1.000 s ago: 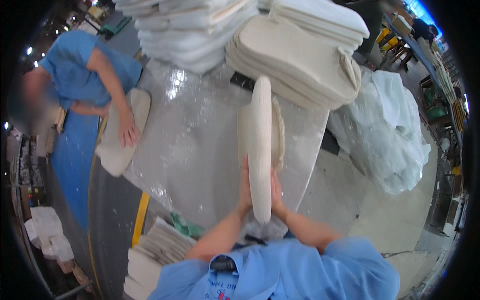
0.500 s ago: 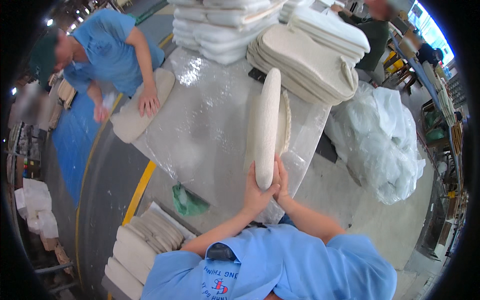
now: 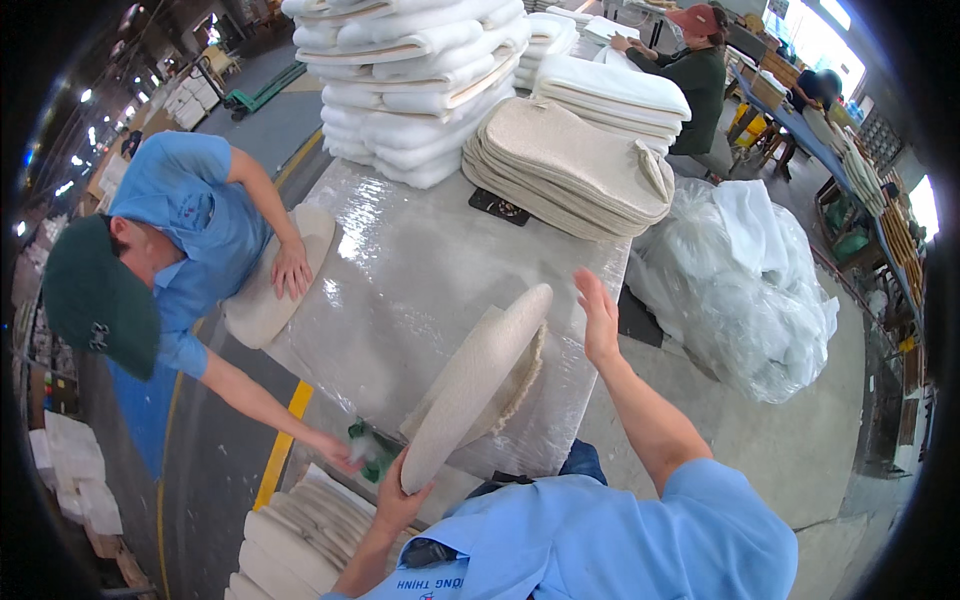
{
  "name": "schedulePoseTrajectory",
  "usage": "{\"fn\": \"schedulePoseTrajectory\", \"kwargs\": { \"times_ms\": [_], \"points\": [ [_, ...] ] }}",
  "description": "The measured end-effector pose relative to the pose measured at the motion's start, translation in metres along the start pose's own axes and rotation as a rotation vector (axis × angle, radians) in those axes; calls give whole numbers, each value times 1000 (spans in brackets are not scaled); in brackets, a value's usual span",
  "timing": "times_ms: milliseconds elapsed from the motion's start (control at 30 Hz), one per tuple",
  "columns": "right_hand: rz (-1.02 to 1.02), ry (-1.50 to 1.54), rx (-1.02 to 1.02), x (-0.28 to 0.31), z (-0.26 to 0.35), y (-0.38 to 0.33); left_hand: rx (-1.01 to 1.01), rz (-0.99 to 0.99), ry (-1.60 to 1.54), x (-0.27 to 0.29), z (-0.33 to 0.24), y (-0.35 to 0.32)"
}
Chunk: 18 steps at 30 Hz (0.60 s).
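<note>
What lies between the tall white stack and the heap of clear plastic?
In the head view, the stack of beige padded pieces lies between the tall white stack and the plastic heap.

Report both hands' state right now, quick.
Left hand: closed on the near end of the cream cushion.
Right hand: open, holding nothing, raised to the right of the cushion.
</note>
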State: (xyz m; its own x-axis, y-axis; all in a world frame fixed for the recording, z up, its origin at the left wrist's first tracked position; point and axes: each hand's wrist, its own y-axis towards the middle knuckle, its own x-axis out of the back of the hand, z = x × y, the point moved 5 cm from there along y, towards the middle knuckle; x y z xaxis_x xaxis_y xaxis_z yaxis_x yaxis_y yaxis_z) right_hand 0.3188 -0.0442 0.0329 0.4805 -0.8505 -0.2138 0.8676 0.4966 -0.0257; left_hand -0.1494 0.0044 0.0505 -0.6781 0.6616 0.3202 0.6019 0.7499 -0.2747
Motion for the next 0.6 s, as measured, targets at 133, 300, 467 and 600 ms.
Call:
{"fn": "schedulePoseTrajectory", "kwargs": {
  "times_ms": [133,300,467,600],
  "points": [
    [384,-29,-71,-42,-12,23,-119,-72,-128,-18,31,-4],
    [387,103,-318,-53,-55,25,-146,-124,-341,-33,60,8],
    [382,-20,-347,-49,-75,32,257,-230,-472,-30,89,15],
    [223,-539,-298,-31,-62,48,242,-320,-304,3,47,27]
  ]
}}
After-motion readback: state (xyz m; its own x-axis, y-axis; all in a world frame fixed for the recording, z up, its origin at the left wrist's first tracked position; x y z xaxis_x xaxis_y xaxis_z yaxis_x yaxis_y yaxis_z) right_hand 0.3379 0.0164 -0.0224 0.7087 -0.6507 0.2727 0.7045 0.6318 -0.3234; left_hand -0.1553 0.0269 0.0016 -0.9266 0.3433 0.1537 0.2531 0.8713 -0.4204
